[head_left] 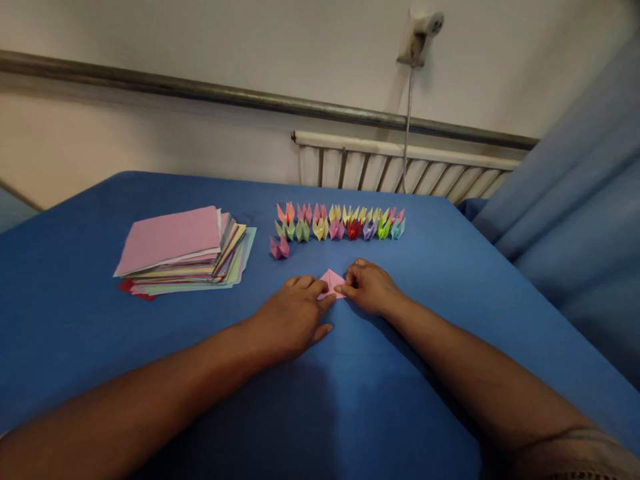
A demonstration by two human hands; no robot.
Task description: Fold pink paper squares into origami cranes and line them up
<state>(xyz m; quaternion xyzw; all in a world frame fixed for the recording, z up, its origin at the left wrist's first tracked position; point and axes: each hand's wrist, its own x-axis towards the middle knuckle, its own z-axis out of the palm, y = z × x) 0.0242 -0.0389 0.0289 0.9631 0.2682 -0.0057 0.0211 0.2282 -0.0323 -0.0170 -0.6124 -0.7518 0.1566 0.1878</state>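
A small pink paper piece (331,281), folded to a point, lies on the blue table (410,373) between my hands. My left hand (295,315) presses down on its left edge with the fingertips together. My right hand (369,287) pinches its right edge, fingers curled. Most of the paper is hidden under my fingers.
A fanned stack of coloured paper sheets (180,252), pink on top, lies at the left. Beyond my hands stand two rows of several small folded paper figures (340,223), with one purple figure (279,248) apart at the left. A radiator (400,168) and blue cloth (575,200) lie behind and right.
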